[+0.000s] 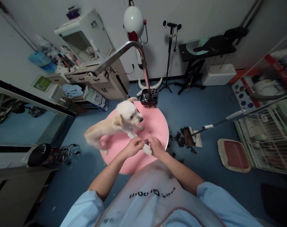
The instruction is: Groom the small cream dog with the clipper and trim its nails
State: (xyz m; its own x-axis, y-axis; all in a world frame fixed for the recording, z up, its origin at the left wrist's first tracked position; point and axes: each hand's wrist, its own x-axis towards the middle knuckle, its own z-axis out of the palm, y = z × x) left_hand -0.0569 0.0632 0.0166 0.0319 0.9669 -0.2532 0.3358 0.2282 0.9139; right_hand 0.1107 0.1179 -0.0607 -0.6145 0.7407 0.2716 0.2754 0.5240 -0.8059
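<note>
A cream-and-white dog (110, 124) stands on the round pink grooming table (124, 164), its head turned toward my hands. One front leg stretches forward, and its white paw (147, 149) shows between and just below my hands. The fingers of my left hand (134, 146) are pinched together beside this leg; what they hold is too small to make out. My right hand (155, 146) is closed on a small shiny purplish object (148, 142) at the same leg, partly hidden by the fingers.
A metal grooming arm (134, 44) arches over the table, with a black tool tray (149, 97) holding scissors at its base. Dark hair clippings (178, 138) lie on the floor beside a long-handled dustpan (193, 137). A wire cage (271, 135) stands at the right.
</note>
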